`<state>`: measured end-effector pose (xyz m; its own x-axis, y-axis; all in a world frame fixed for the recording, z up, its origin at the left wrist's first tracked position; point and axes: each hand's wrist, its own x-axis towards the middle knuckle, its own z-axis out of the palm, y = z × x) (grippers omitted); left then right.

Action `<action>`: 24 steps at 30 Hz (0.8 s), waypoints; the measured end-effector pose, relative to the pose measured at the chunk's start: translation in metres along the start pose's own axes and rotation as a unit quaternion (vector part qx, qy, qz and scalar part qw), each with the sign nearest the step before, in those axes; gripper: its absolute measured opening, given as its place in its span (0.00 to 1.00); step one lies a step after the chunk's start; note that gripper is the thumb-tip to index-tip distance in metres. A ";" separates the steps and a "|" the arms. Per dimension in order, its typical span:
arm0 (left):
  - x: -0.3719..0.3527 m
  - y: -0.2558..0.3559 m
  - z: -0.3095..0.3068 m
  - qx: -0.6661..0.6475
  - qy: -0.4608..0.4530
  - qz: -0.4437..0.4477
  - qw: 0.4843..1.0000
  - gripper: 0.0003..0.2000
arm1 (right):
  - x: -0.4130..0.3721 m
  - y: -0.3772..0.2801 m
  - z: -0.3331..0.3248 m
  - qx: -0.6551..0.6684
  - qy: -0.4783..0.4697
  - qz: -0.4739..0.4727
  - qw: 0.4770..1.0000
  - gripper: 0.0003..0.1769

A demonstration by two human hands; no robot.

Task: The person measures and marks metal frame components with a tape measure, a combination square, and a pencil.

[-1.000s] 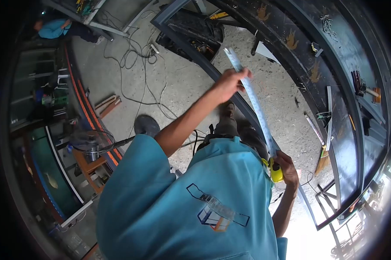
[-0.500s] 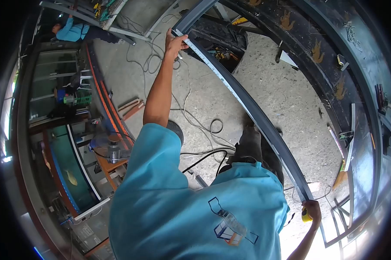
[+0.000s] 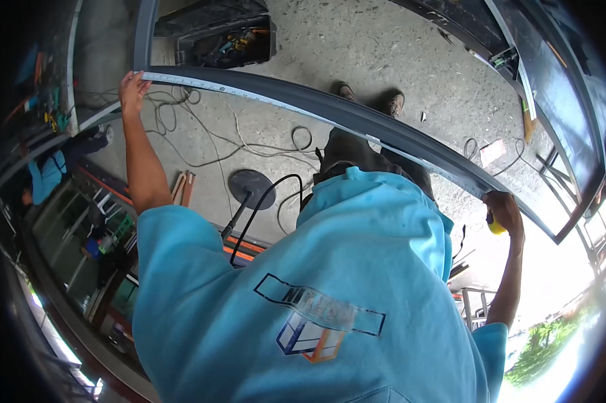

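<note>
A dark grey metal frame runs across in front of my body, with a corner at its left end. Along its near edge lies an extended tape measure blade. At the left corner my left hand pinches the blade's end against the frame. Over on the right, my right hand is wrapped round the yellow tape measure case, close against the frame's near edge. Only part of the case shows between the fingers.
Beyond the frame sits a black toolbox with tools inside. Cables and a round black base are on the concrete floor. At the far left another person is low down. Large dark panels curve along the right.
The view has turned, so the frame now lies more level across it. Both hands keep their places along the frame, and both feet now show beyond it.
</note>
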<state>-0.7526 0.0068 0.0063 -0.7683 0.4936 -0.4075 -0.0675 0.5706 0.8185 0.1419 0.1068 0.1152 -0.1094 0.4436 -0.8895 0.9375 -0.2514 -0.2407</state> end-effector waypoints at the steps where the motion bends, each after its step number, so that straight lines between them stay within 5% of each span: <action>1: 0.001 -0.005 -0.003 -0.016 0.003 0.002 1.000 0.29 | -0.007 0.003 0.002 0.004 0.000 0.010 1.000 0.18; 6: -0.006 0.002 0.003 -0.033 -0.006 0.009 0.999 0.29 | -0.008 0.016 0.011 -0.009 0.047 -0.053 0.997 0.17; 24: -0.001 0.003 0.005 0.003 0.014 -0.019 1.000 0.11 | 0.001 0.025 0.029 -0.044 0.046 0.003 0.998 0.17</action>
<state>-0.7484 0.0115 0.0075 -0.7825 0.4527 -0.4276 -0.0940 0.5930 0.7997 0.1551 0.0757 0.0974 -0.0765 0.5200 -0.8508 0.9636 -0.1805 -0.1969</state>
